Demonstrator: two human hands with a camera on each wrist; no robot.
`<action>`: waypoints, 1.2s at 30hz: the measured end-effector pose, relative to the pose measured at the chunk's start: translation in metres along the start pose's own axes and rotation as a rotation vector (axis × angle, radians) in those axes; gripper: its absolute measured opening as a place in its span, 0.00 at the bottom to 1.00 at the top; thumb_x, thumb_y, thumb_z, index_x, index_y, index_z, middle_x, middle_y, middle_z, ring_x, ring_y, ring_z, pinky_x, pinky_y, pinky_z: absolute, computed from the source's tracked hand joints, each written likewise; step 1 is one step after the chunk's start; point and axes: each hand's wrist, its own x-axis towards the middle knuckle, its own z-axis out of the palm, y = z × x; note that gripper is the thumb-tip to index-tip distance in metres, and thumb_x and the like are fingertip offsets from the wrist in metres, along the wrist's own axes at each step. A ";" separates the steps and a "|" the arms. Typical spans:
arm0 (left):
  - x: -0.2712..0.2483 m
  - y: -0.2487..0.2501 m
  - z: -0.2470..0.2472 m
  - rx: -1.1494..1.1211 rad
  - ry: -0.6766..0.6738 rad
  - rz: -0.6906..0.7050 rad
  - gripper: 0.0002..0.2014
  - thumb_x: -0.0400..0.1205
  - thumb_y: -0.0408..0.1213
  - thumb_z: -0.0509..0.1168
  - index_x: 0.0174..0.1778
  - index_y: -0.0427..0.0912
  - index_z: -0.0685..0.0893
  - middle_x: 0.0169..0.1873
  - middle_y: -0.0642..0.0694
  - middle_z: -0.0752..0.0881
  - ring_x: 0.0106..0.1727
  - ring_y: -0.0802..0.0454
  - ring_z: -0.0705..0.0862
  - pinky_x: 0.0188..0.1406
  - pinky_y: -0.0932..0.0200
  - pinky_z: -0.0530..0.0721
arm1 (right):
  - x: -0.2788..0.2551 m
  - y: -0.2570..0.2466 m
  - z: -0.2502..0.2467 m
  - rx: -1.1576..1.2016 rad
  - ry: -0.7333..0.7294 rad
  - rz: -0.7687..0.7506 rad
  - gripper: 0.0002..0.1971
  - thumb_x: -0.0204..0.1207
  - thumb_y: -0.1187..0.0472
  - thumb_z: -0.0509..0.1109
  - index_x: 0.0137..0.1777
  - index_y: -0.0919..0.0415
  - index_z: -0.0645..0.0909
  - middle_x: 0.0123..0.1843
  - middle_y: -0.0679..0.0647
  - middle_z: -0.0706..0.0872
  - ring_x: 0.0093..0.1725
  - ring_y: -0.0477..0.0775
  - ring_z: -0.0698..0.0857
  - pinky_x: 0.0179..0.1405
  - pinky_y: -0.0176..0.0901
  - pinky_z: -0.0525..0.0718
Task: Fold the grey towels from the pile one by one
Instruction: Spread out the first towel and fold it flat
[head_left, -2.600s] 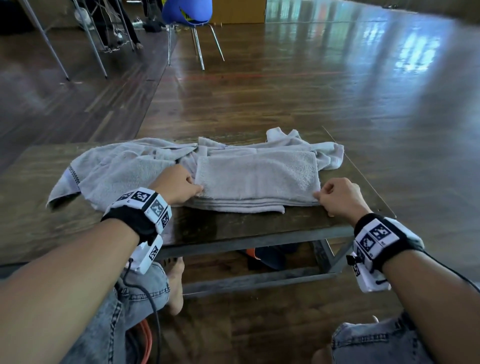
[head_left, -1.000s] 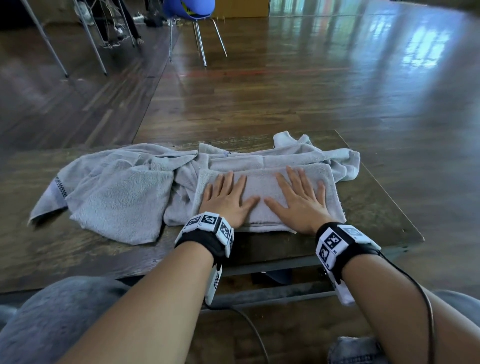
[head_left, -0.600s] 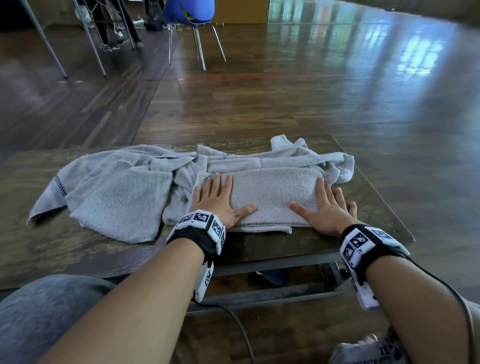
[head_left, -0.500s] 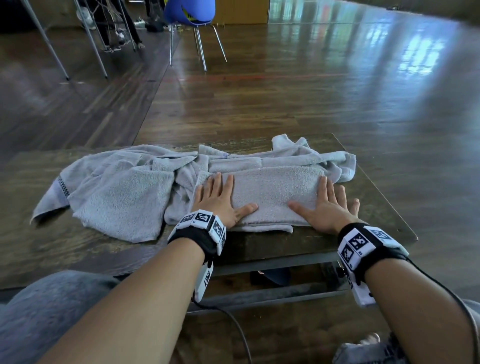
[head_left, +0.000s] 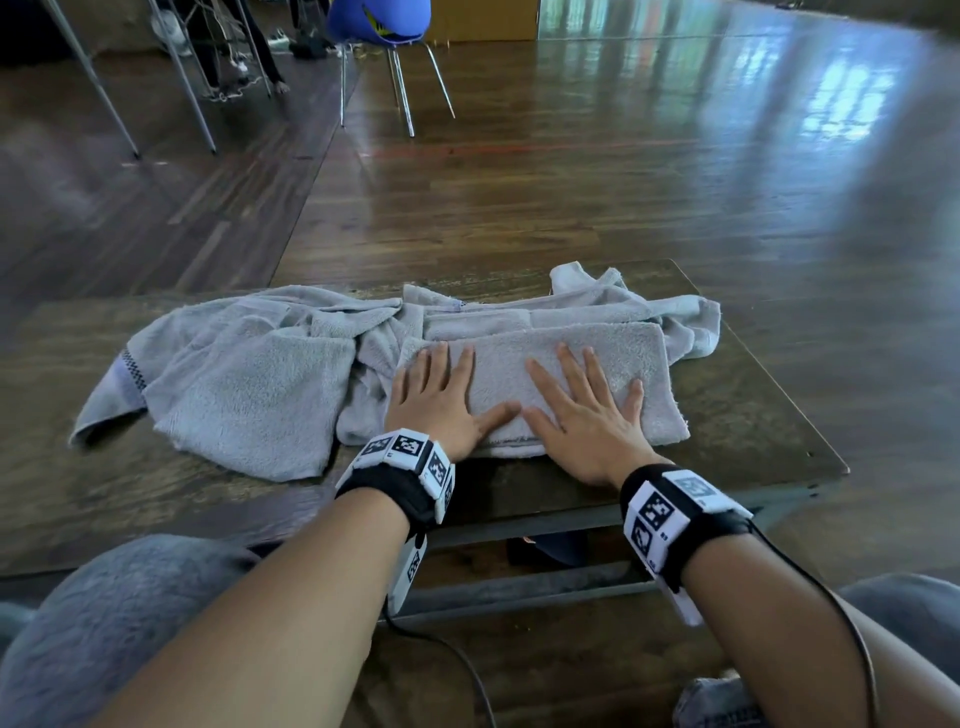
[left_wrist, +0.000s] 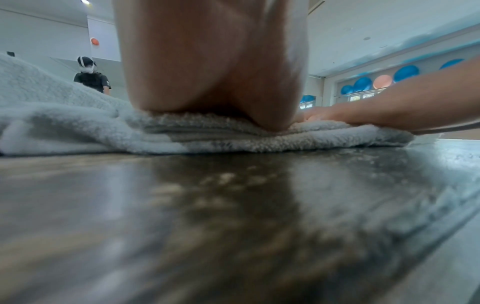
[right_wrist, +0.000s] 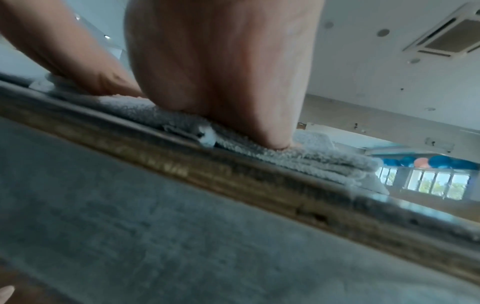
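A folded grey towel (head_left: 613, 358) lies near the front right of the low wooden table (head_left: 753, 431). My left hand (head_left: 441, 400) presses flat on its left part, fingers straight and spread. My right hand (head_left: 582, 410) presses flat on its middle, thumb close to the left thumb. More grey towels (head_left: 244, 379) lie crumpled to the left and behind. In the left wrist view the heel of my left hand (left_wrist: 207, 72) sits on the stacked towel layers (left_wrist: 233, 139). In the right wrist view my right palm (right_wrist: 221, 72) bears on the towel's edge (right_wrist: 298, 156).
The table's right edge (head_left: 810, 415) is close to the folded towel. A blue chair (head_left: 384, 31) and metal legs stand on the wooden floor beyond. A person (left_wrist: 91, 76) stands far off in the left wrist view. My knees are under the table's front.
My right hand has slid left from the towel's right end to its middle. My left hand has stayed on the left part. Earlier both hands gripped the towel's ends.
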 end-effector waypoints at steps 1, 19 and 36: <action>-0.003 -0.003 -0.002 -0.008 -0.004 -0.015 0.48 0.75 0.80 0.38 0.87 0.57 0.36 0.87 0.50 0.34 0.87 0.49 0.33 0.84 0.39 0.34 | 0.002 0.000 0.000 0.001 -0.018 0.009 0.32 0.85 0.32 0.43 0.86 0.27 0.35 0.89 0.41 0.28 0.86 0.48 0.23 0.78 0.78 0.28; -0.028 -0.008 -0.028 -0.246 0.227 -0.551 0.23 0.75 0.59 0.68 0.44 0.39 0.80 0.73 0.35 0.67 0.76 0.32 0.62 0.76 0.38 0.63 | 0.005 -0.006 -0.001 0.012 -0.076 0.033 0.33 0.86 0.34 0.44 0.86 0.30 0.33 0.88 0.42 0.25 0.85 0.50 0.22 0.75 0.83 0.28; -0.034 0.104 -0.073 -0.767 0.257 0.367 0.10 0.81 0.38 0.72 0.55 0.44 0.81 0.48 0.49 0.87 0.43 0.54 0.87 0.37 0.63 0.87 | -0.023 0.010 -0.068 1.289 0.157 0.067 0.32 0.89 0.35 0.49 0.58 0.56 0.89 0.52 0.56 0.93 0.52 0.58 0.91 0.52 0.52 0.88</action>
